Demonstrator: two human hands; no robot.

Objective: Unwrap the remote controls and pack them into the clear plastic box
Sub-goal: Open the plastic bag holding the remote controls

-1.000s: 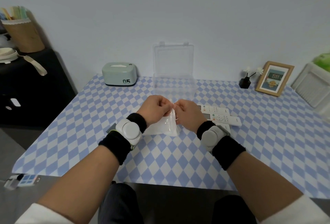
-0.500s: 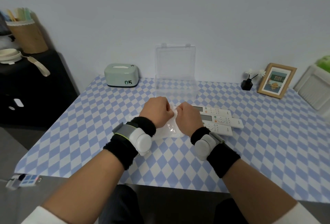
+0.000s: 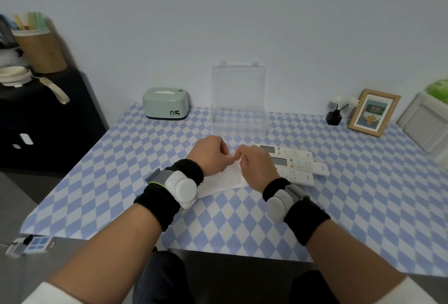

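Note:
A clear plastic wrapper lies flat on the checked tablecloth at the table's middle; what it holds is hidden. My left hand and my right hand meet over its far end, and each pinches the wrapper's top edge with curled fingers. Three white remote controls lie side by side just right of my right hand, partly hidden by it. The clear plastic box stands open behind my hands, its lid upright against the wall.
A mint tissue box sits at the back left. A small black vase and a framed picture stand at the back right, with a white ribbed object beyond. A black cabinet is left of the table.
Both hands have lowered the wrapper from a raised position down onto the table and still pinch its far edge.

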